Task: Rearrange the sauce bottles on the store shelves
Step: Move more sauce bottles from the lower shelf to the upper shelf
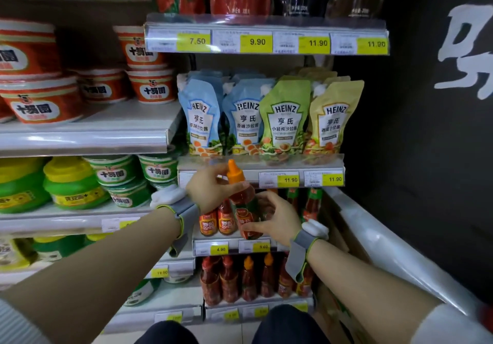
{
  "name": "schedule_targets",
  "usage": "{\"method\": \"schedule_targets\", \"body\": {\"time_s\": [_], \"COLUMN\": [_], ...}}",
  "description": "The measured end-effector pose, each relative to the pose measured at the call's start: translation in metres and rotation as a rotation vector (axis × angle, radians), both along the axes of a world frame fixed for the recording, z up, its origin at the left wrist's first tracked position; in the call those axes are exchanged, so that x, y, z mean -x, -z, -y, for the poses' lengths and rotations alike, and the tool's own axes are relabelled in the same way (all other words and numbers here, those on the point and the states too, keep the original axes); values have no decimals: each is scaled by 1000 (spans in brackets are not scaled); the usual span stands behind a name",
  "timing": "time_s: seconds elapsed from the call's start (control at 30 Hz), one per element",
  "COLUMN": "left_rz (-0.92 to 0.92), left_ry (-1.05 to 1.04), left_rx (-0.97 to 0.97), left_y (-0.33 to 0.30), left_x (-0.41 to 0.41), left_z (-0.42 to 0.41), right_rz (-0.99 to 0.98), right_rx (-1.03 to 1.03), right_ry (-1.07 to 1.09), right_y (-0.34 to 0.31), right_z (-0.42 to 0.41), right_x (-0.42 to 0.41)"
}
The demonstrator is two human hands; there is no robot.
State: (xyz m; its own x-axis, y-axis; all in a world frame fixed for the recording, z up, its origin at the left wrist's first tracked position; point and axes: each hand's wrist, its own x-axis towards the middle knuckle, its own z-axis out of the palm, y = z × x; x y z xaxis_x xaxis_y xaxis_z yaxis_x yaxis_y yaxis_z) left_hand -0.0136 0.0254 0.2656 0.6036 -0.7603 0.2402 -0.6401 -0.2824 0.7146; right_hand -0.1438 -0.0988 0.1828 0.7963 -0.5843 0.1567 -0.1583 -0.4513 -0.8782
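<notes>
Hands, left and right, both clamp one orange-capped sauce bottle off its shelf; placing it remains, likely more after

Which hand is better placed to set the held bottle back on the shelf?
Probably the right hand: it grips the sauce bottle by its body. The left hand holds only its neck.

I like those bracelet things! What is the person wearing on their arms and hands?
The hands are bare, with no gloves. Each wrist has a grey strap with a lime-green edge and a white, rounded gadget on it: the left wrist strap and the right wrist strap. A pale short sleeve shows at the right upper arm.
</notes>
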Motion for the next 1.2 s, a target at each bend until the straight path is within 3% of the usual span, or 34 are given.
{"method": "schedule_targets", "body": {"time_s": [0.4, 0.8, 1.03, 1.2], "left_rz": [-65, -82, -15, 5], "left_ry": [-20, -46, -82, -102], "left_rx": [-106, -24, 7, 2], "left_y": [58, 89, 95, 102], "left_x": [-4, -3, -4, -7], "left_z": [14, 19, 24, 31], "right_rz": [-97, -139, -172, -182], "right_rx": [14, 13, 65, -10], "right_ry": [42, 104, 258, 303], "right_y": [64, 92, 105, 117], "right_z": [24, 36, 40, 41], "right_x": [3, -20, -34, -41]}}
